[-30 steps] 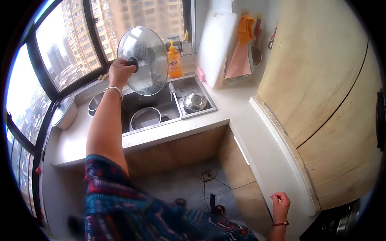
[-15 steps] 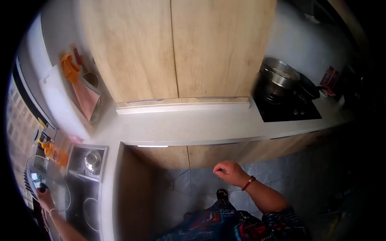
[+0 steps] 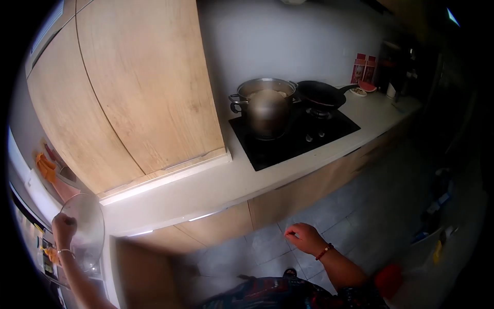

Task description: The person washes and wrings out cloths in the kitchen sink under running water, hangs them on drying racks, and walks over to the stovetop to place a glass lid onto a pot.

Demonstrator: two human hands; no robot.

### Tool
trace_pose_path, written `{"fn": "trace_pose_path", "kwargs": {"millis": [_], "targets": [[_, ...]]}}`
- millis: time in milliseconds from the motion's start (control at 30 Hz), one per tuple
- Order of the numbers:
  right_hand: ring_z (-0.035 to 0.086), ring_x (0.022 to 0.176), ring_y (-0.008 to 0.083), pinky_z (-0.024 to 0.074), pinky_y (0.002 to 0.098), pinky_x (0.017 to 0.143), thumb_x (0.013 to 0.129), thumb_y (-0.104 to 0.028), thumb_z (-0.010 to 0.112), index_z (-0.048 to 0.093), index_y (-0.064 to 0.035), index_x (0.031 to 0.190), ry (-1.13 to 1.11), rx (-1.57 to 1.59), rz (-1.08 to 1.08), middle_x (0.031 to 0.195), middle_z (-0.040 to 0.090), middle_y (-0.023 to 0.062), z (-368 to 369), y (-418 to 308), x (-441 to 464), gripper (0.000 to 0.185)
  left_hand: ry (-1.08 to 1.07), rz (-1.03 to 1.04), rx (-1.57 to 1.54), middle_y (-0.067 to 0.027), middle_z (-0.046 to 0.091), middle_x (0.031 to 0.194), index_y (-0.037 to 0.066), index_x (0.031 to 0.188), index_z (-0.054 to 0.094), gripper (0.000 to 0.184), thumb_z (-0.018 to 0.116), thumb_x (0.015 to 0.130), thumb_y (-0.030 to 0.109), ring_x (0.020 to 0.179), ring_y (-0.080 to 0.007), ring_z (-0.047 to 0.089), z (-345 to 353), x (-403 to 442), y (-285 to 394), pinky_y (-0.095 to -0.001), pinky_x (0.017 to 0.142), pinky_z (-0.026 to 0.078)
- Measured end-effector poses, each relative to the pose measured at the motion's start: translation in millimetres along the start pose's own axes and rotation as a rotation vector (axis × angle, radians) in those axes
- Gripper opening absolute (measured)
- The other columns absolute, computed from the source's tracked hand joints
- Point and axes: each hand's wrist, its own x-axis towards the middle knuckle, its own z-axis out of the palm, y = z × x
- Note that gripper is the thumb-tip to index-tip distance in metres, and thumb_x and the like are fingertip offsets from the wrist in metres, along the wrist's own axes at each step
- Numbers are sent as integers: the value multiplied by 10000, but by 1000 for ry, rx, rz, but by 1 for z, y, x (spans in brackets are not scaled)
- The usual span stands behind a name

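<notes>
My left hand (image 3: 65,229) grips a round glass pot lid (image 3: 90,234) at its centre, holding it up on edge over the sink side at the left. The lid is clear with a thin rim, and its knob is hidden in my fingers. In front of my body, above the floor, my right hand (image 3: 304,238) hangs with fingers curled closed; nothing shows in it. A large steel pot (image 3: 268,110) with side handles stands on the black cooktop (image 3: 293,147), pale food visible inside its upper part.
Beside the pot sits a black frying pan (image 3: 321,95). Red boxes (image 3: 364,68) and a small plate (image 3: 358,92) are behind it. The counter (image 3: 175,195) runs from sink to stove below wooden cabinets (image 3: 149,87). An orange cloth (image 3: 46,167) hangs at the left.
My view has swung right toward the stove. My left hand has lifted the lid from beside the sink up to the counter's left end. My right hand stays curled.
</notes>
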Motion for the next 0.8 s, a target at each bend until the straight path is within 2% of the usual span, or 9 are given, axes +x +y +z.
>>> {"fn": "trace_pose_path", "kwargs": {"millis": [67, 233, 267, 333, 367, 467, 533, 700, 800], "targets": [[561, 716, 253, 452, 330, 641, 763, -142, 562, 587, -55, 775, 20, -5, 72, 751, 600, 83, -46, 23, -20, 91, 18, 89, -133, -161, 525, 594, -33, 669, 533, 183, 543, 494, 20, 556, -280, 529, 0, 20, 97, -323, 541, 433], [587, 715, 211, 460, 298, 645, 750, -110, 591, 585, -8, 788, 342, 34, 339, 755, 614, 103, -128, 81, -90, 109, -91, 284, -469, -97, 497, 566, -34, 671, 525, 183, 559, 496, 6, 515, -150, 475, -12, 53, 319, -266, 494, 403], [590, 710, 201, 459, 292, 639, 749, -103, 590, 584, -1, 787, 393, 34, 363, 758, 618, 105, -138, 90, -103, 109, -1, 463, -543, -107, 486, 501, -29, 609, 510, 164, 629, 641, 80, 448, -135, 455, -11, 58, 357, -264, 448, 380], [590, 699, 191, 457, 282, 637, 746, -91, 586, 583, 3, 785, 447, 58, 486, 756, 621, 103, -149, 102, -124, 102, -97, 494, -591, -133, 506, 554, -46, 660, 537, 154, 631, 629, 72, 498, -155, 473, -17, 68, 432, -272, 506, 413], [589, 687, 180, 454, 273, 635, 743, -79, 582, 582, 8, 782, 504, 94, 614, 754, 624, 101, -152, 107, -133, 95, -115, 552, -616, -155, 528, 580, -57, 705, 559, 168, 624, 601, 58, 513, -186, 504, -17, 74, 466, -281, 541, 430], [581, 669, 154, 449, 249, 634, 748, -54, 568, 571, 22, 782, 571, 132, 705, 729, 619, 93, -153, 115, -143, 83, -102, 648, -647, -205, 589, 697, -36, 802, 605, 308, 627, 514, 71, 646, -308, 587, -4, 96, 555, -315, 616, 467], [573, 668, 143, 446, 245, 632, 739, -36, 557, 564, 20, 766, 597, 115, 692, 720, 611, 87, -152, 127, -146, 62, -47, 724, -599, -196, 597, 715, -21, 813, 614, 324, 639, 512, 97, 680, -303, 596, 13, 115, 607, -318, 632, 469], [559, 651, 123, 446, 236, 624, 729, -16, 551, 552, 17, 743, 732, 79, 744, 694, 596, 75, -161, 160, -148, 35, -211, 678, -575, -199, 598, 737, -30, 796, 607, 308, 631, 524, 113, 701, -314, 585, 62, 158, 695, -334, 645, 467], [550, 744, 187, 455, 281, 699, 827, -97, 538, 587, 8, 845, 775, 19, 721, 823, 598, 103, -171, 157, -136, 117, -274, 732, -429, -209, 602, 745, -40, 818, 614, 368, 631, 494, 134, 713, -317, 583, 106, 187, 730, -338, 653, 468]]}}
